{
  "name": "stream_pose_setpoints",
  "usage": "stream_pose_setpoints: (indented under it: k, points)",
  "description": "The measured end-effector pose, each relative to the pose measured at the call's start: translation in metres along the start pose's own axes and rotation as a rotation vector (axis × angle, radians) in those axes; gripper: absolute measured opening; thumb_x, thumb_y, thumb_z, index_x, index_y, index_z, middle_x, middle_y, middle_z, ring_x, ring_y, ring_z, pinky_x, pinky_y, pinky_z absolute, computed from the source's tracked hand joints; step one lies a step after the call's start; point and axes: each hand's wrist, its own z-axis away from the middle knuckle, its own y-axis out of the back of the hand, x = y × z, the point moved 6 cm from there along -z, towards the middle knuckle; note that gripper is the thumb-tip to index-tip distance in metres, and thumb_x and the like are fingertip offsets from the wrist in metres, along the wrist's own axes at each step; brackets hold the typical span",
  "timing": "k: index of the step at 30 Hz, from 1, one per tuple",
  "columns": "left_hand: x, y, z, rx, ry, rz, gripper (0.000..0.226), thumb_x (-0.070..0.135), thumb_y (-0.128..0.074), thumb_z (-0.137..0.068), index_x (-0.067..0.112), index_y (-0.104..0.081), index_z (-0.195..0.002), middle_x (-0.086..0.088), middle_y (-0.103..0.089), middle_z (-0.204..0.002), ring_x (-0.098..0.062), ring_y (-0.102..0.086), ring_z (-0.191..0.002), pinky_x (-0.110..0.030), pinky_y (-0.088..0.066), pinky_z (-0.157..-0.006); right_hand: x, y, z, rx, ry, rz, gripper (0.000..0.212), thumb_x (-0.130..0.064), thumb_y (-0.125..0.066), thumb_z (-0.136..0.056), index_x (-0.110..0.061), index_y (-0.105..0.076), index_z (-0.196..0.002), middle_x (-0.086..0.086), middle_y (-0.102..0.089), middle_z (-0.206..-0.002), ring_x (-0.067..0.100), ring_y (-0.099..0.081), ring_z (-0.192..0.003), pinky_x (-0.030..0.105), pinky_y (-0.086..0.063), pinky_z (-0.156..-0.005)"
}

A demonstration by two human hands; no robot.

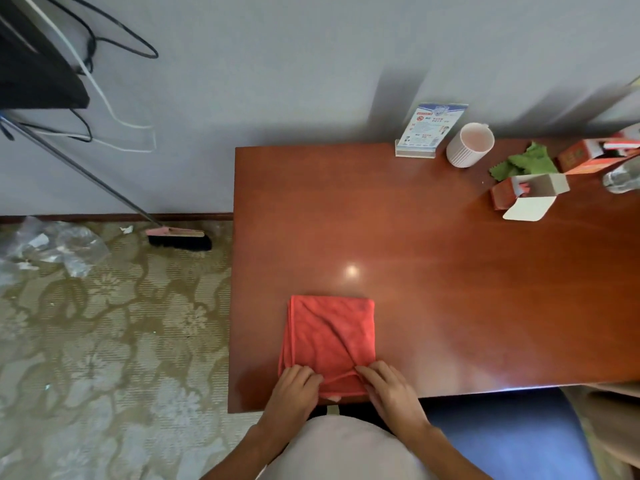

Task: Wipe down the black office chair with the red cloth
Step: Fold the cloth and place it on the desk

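The folded red microfibre cloth (pixel 329 337) lies at the near-left corner of the glossy reddish wooden tabletop (pixel 450 271). Both hands, left hand (pixel 294 386) and right hand (pixel 388 388), pinch its near edge. Lifted carelessly, the folds may open, and the cloth may slip off the edge.

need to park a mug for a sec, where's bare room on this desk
Bare wood runs across the desk middle, between the red cloth at the near edge and the white cup at the back. The far left corner is bare too. The far right is crowded with open boxes.
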Motion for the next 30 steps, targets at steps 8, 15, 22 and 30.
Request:
stream_pose_setpoints:
  k: [8,15,22,30]
  points:
    - [0.0,0.001,-0.004,-0.054,0.043,-0.02,0.039,0.031,-0.061,-0.07,0.022,-0.058,-0.108,0.003,-0.059,-0.107,-0.02,-0.051,-0.094,-0.032,-0.04,-0.076,-0.007,-0.014,0.015,-0.078,0.121,0.121,0.027,-0.02,-0.058,-0.068,-0.027,-0.068,-0.093,-0.005,-0.048,-0.09,0.015,-0.044,-0.076,0.027,-0.048,-0.06]
    - [-0.013,-0.001,0.006,-0.129,-0.066,-0.143,0.025,0.022,-0.052,-0.057,0.021,-0.052,-0.082,0.0,-0.056,-0.077,-0.019,-0.044,-0.068,-0.03,-0.03,-0.064,-0.009,0.007,0.007,0.077,0.075,0.055,0.04,-0.014,-0.058,-0.077,-0.023,-0.066,-0.115,-0.002,-0.059,-0.105,0.017,-0.051,-0.085,0.026,-0.045,-0.075]
    - [-0.009,0.005,0.024,-0.07,-0.024,-0.119,0.035,0.027,-0.05,-0.057,0.023,-0.052,-0.092,0.005,-0.059,-0.064,-0.016,-0.056,-0.054,-0.026,-0.031,-0.062,-0.004,0.005,-0.068,0.035,-0.112,0.178,0.057,-0.041,-0.048,-0.091,-0.019,-0.049,-0.144,0.003,-0.047,-0.148,0.024,-0.046,-0.133,0.041,-0.026,-0.113]
    - [-0.02,0.021,-0.066,-0.07,0.343,-0.207,0.066,0.053,-0.048,-0.091,0.029,-0.033,-0.151,-0.007,-0.032,-0.157,-0.029,-0.031,-0.144,-0.053,-0.023,-0.112,0.005,-0.005,-0.086,-0.078,-0.217,0.268,0.065,-0.054,-0.037,-0.097,-0.022,-0.034,-0.154,0.002,-0.032,-0.16,0.021,-0.027,-0.145,0.047,-0.019,-0.115]
